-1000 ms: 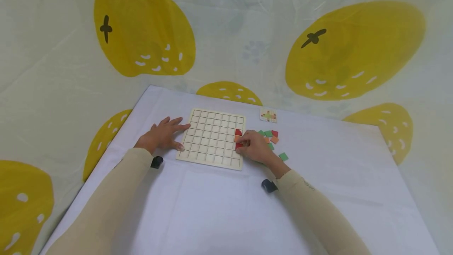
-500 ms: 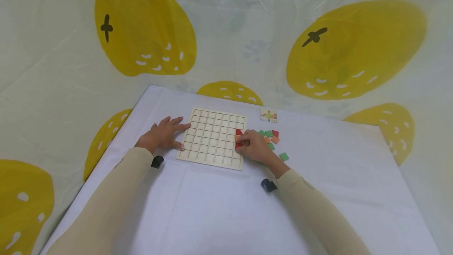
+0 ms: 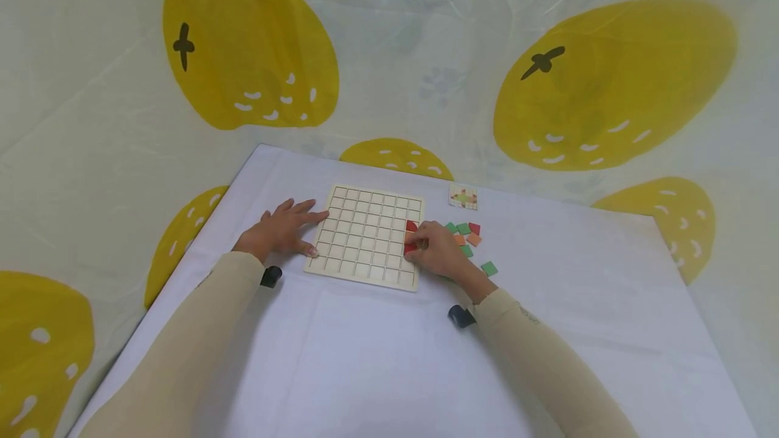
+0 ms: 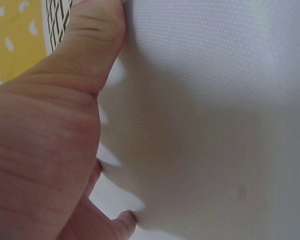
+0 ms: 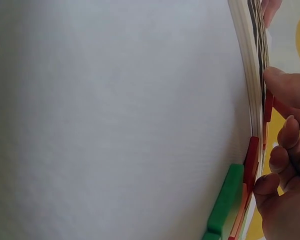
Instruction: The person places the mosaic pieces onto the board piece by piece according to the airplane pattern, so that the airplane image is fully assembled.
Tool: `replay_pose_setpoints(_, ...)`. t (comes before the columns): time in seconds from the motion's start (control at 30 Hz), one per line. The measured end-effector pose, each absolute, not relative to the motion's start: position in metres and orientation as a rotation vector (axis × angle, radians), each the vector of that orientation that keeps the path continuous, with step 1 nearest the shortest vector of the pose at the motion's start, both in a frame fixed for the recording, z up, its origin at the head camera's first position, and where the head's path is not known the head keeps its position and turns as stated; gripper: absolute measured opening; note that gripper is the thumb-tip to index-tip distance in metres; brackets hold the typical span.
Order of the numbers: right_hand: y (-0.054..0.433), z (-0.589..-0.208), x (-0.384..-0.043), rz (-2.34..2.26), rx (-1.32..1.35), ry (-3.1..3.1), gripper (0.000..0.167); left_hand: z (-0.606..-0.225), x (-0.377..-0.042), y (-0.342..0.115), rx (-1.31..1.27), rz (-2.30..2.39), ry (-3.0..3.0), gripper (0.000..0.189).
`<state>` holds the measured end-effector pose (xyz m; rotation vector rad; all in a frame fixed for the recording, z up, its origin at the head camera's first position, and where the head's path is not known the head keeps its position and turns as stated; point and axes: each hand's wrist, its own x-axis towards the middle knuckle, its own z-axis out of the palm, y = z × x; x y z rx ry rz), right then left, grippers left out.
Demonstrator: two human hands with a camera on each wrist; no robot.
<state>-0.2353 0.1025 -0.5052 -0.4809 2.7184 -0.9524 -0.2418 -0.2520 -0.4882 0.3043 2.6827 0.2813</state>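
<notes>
A pale wooden grid board [image 3: 365,235] lies on the white table. Along its left edge my left hand [image 3: 282,230] rests with fingers spread, thumb and index fingertip at the rim. My right hand [image 3: 441,249] is over the right edge, thumb and index finger pinching a red tile [image 3: 410,249] down at the board. In the right wrist view this red tile [image 5: 269,106] shows between thumb and finger. Just above it on the grid sit an orange tile [image 3: 409,238] and a red tile with a rounded side [image 3: 411,226]. The right fingers hide part of these.
Right of the board lie several loose tiles, among them a green tile [image 3: 489,268], an orange tile [image 3: 474,240] and a red tile [image 3: 474,228]. A small pattern card [image 3: 464,197] lies behind them. A lemon-print curtain [image 3: 395,73] hangs behind the table.
</notes>
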Motion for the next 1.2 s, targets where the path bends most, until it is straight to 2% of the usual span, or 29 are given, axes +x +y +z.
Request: replay_pose_setpoints(1.2,0.1061,-0.5136,-0.2393,-0.994,-0.521,2.703,0.026,-0.4838,-0.2403,-0.246,0.27,0.254,2.668,0.098)
